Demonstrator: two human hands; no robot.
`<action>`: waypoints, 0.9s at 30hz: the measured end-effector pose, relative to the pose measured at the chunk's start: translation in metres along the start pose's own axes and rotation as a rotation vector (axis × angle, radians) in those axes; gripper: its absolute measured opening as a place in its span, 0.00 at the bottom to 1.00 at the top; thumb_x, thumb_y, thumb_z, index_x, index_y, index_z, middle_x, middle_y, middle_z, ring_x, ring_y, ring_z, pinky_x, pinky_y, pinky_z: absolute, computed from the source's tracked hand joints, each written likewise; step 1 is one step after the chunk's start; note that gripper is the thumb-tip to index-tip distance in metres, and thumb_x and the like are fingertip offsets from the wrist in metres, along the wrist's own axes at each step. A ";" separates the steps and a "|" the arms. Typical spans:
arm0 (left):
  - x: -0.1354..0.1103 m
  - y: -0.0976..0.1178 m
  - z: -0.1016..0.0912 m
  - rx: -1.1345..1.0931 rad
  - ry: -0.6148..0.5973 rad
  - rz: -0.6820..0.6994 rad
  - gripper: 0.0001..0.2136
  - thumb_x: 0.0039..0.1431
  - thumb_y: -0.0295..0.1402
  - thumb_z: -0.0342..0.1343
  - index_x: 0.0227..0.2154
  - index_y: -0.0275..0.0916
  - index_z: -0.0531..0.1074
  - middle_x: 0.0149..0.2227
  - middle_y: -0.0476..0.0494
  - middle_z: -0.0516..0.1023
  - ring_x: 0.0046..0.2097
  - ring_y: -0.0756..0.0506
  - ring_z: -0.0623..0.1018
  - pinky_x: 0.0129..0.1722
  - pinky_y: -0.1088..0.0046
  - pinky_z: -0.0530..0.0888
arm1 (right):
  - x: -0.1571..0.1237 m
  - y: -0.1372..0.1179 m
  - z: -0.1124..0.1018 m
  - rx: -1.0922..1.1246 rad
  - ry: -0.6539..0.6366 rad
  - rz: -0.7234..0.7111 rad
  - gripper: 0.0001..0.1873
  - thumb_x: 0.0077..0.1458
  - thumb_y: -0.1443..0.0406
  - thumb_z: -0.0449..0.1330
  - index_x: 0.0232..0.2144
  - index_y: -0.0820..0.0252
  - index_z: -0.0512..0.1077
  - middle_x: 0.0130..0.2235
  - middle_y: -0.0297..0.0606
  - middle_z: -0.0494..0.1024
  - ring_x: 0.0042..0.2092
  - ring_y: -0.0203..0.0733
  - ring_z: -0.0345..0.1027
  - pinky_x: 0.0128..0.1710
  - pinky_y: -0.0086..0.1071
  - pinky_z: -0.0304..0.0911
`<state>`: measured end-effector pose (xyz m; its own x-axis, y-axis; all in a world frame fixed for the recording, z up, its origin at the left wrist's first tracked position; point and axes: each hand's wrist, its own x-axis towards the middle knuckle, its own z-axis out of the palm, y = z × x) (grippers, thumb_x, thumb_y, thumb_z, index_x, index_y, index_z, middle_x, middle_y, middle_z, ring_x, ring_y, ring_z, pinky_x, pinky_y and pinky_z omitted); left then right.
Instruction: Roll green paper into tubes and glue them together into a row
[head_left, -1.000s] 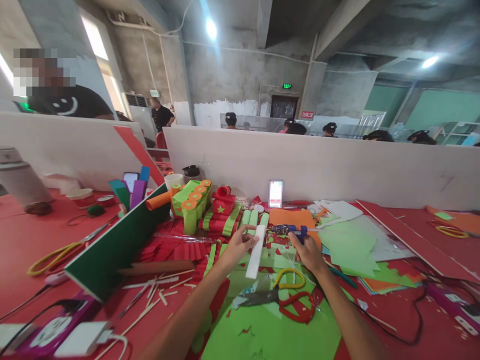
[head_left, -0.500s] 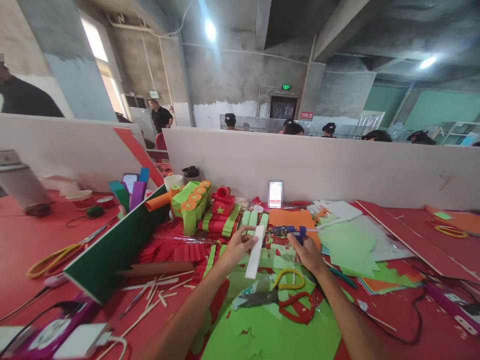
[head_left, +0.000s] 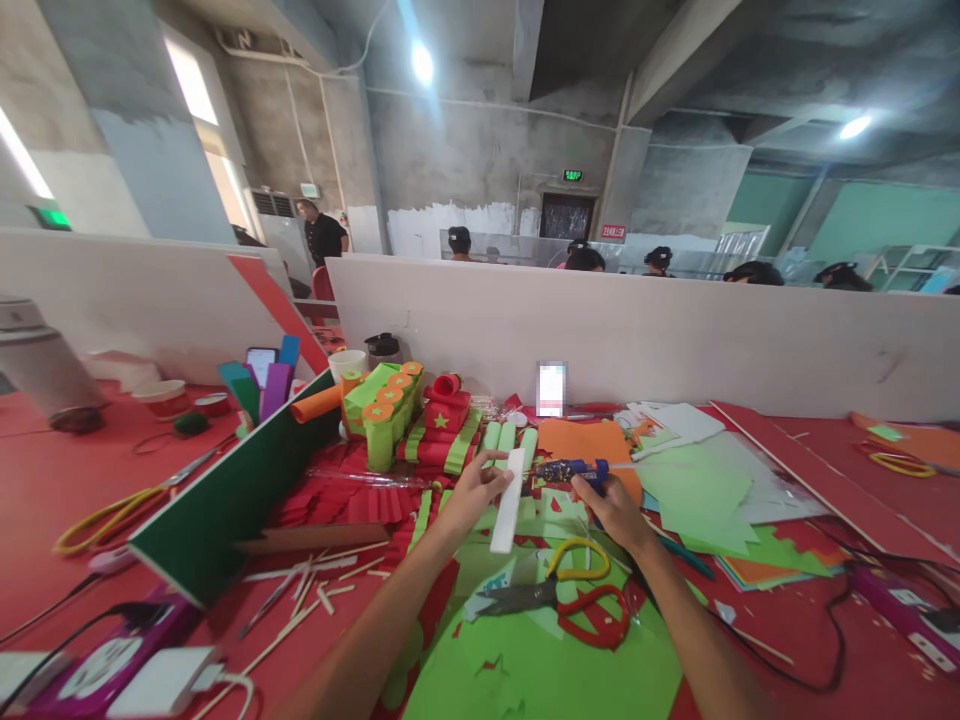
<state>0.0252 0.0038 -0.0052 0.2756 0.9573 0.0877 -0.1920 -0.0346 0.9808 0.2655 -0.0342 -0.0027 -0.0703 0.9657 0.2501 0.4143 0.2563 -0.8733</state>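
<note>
Beyond the scissors [head_left: 525, 598], the left hand [head_left: 478, 489] held a white strip [head_left: 508, 512], probably light, best edge-gripped, the right hand [head_left: 613, 508] a glue gun [head_left: 559, 471].

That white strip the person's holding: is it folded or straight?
Straight, not folded: the white strip runs in one unbroken line from the left hand toward the scissors, with no crease visible.

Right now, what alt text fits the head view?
The person's left hand holds a white strip, and the right hand holds a blue glue gun pointed at it. Nearer the camera, red-and-yellow-handled scissors lie on green paper.
</note>
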 end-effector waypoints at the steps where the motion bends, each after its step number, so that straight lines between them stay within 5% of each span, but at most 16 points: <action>1: 0.000 0.000 0.000 0.001 -0.001 0.002 0.20 0.47 0.41 0.65 0.41 0.39 0.69 0.23 0.54 0.68 0.25 0.52 0.66 0.25 0.78 0.60 | 0.000 -0.001 0.000 -0.023 0.019 0.009 0.25 0.58 0.47 0.53 0.22 0.60 0.70 0.14 0.29 0.61 0.19 0.36 0.57 0.21 0.29 0.53; 15: -0.004 0.004 0.002 0.016 -0.024 -0.022 0.20 0.48 0.40 0.64 0.43 0.40 0.69 0.25 0.53 0.68 0.28 0.51 0.68 0.28 0.76 0.62 | 0.001 -0.007 0.001 -0.216 0.179 -0.057 0.26 0.57 0.47 0.52 0.17 0.57 0.61 0.17 0.31 0.63 0.23 0.39 0.60 0.26 0.30 0.53; 27: 0.000 0.001 0.000 0.020 0.019 0.002 0.19 0.48 0.41 0.63 0.42 0.39 0.69 0.24 0.54 0.67 0.26 0.52 0.67 0.27 0.77 0.62 | -0.004 -0.009 -0.001 -0.081 -0.020 -0.021 0.25 0.57 0.48 0.53 0.18 0.59 0.64 0.17 0.29 0.62 0.21 0.36 0.59 0.24 0.30 0.55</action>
<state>0.0247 0.0039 -0.0045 0.2578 0.9624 0.0862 -0.1737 -0.0416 0.9839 0.2633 -0.0408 0.0046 -0.0973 0.9611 0.2587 0.4849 0.2728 -0.8309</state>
